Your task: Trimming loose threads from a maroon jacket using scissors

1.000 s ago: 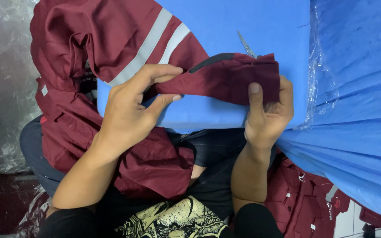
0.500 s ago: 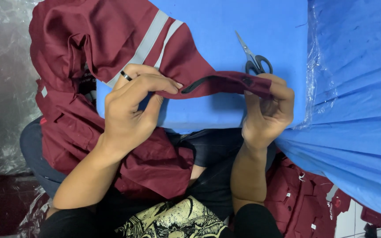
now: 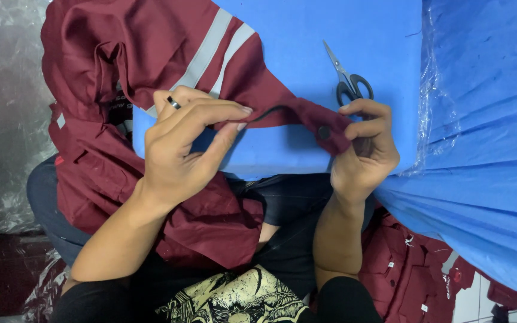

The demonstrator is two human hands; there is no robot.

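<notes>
A dark red fabric garment with two grey reflective stripes (image 3: 151,66) is stretched between both hands over the blue counter (image 3: 330,30). Its narrow cuff strap with one dark round snap button (image 3: 324,133) lies just beside the fingers (image 3: 360,128) of the right hand (image 3: 363,155), which are clamped on the strap end. The fingers (image 3: 216,113) of the left hand (image 3: 181,149) are closed together on the fabric further along; one dark ring (image 3: 173,103) sits on a finger.

Compared with half a second ago, the strap is turned so the button now faces up, and the right hand holds it a little lower.

One pair of black-handled metal scissors (image 3: 348,81) lies on the counter just beyond the right fingers, not touching them. The open blue surface continues above the fingers; to the right, blue fabric under clear plastic film (image 3: 480,119) borders the counter edge. More dark red garments (image 3: 408,269) lie below the right forearm.
</notes>
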